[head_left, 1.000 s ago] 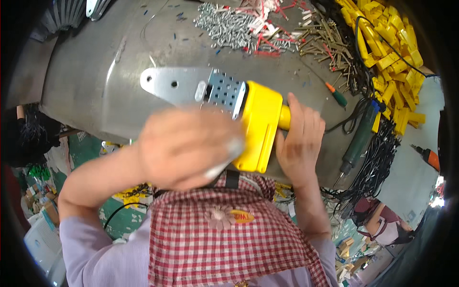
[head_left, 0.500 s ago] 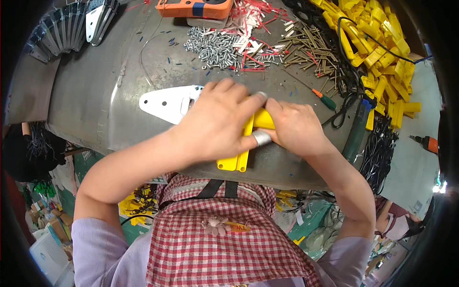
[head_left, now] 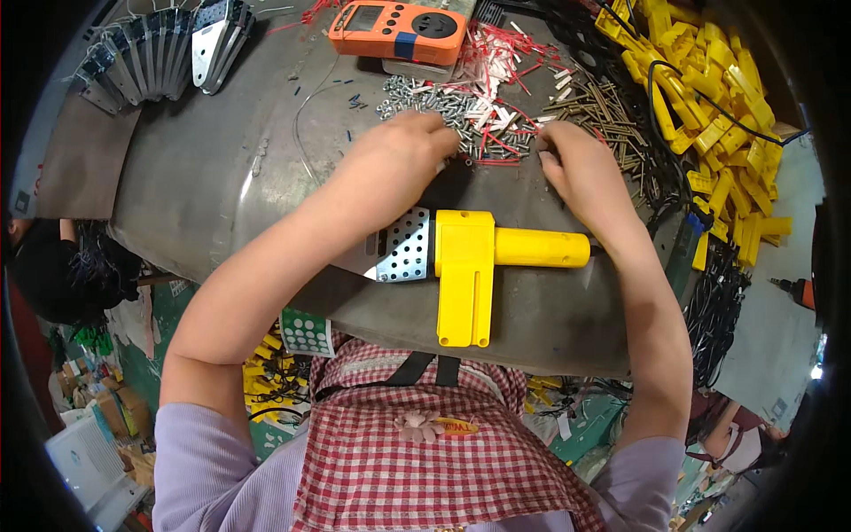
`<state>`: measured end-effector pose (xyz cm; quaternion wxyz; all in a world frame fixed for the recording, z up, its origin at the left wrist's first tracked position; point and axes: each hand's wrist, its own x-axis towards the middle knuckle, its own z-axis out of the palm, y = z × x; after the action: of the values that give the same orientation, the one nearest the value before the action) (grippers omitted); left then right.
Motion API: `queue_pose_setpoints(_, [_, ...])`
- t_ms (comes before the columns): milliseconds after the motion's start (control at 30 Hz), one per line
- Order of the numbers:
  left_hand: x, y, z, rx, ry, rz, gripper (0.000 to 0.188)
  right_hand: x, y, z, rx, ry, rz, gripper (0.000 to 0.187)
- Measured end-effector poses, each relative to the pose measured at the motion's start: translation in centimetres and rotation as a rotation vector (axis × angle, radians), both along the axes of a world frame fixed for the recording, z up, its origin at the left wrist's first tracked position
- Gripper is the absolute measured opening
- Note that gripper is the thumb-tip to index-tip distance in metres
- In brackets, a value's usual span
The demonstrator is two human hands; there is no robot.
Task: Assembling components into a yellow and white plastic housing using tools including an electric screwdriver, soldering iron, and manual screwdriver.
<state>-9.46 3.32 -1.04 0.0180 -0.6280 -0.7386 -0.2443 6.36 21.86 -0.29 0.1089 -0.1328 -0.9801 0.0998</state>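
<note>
A yellow plastic tool housing [head_left: 465, 275] with a round handle lies on the grey worktable, joined to a flat metal plate with a perforated end [head_left: 408, 250]. Neither hand touches it. Beyond it, my left hand [head_left: 401, 155] is at the near edge of a pile of small silver screws [head_left: 430, 102], fingers curled; its fingertips are partly hidden. My right hand [head_left: 581, 168] bends down between white-and-red scraps and a heap of long brownish screws [head_left: 603, 111]. Its thumb and fingers are drawn together, and what they hold, if anything, cannot be made out.
An orange multimeter [head_left: 399, 31] rests behind the silver screws. Yellow housings [head_left: 709, 97] are heaped at the far right, beside black cables [head_left: 709, 293]. A fan of metal plates [head_left: 160, 53] stands at the far left. Another person [head_left: 53, 270] is at the left edge.
Both hands have let go of the yellow housing and moved away to the screw piles. The housing now lies on the table with its handle pointing right. The whole view has shifted slightly.
</note>
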Motion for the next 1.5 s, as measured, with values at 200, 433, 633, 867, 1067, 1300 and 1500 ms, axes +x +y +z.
queue_pose_setpoints(200, [-0.6, 0.5, -0.1, -0.132, 0.053, -0.195, 0.015, -2.0, -1.9, 1.5, -0.358, 0.085, 0.21, 0.013])
queue_pose_setpoints(433, [-0.9, -0.5, -0.5, -0.008, -0.158, 0.016, 0.015, -4.6, -2.5, 0.1, -0.048, -0.004, 0.247, 0.008])
queue_pose_setpoints(633, [-1.7, -1.1, -0.8, 0.017, -0.215, -0.001, 0.026, -3.5, -2.6, 0.0, -0.026, -0.079, 0.197, 0.014])
queue_pose_setpoints(867, [-0.9, -3.8, 0.7, 0.065, -0.607, 0.138, 0.035, -4.6, -4.3, 1.0, -0.16, -0.09, 0.316, 0.015])
queue_pose_setpoints(1067, [4.9, -7.4, 3.5, 0.023, -0.769, -0.036, 0.036, -5.5, -5.7, 0.2, 0.047, -0.216, 0.388, 0.008])
queue_pose_setpoints(1300, [7.8, -10.4, 2.7, 0.023, -0.643, -0.238, 0.05, -2.5, -6.2, 4.0, -0.721, -0.086, 0.202, 0.017])
queue_pose_setpoints(1500, [8.5, -10.4, 2.2, 0.024, -0.484, -0.29, 0.056, 7.2, -10.1, 5.9, -1.541, -0.422, -0.131, 0.011])
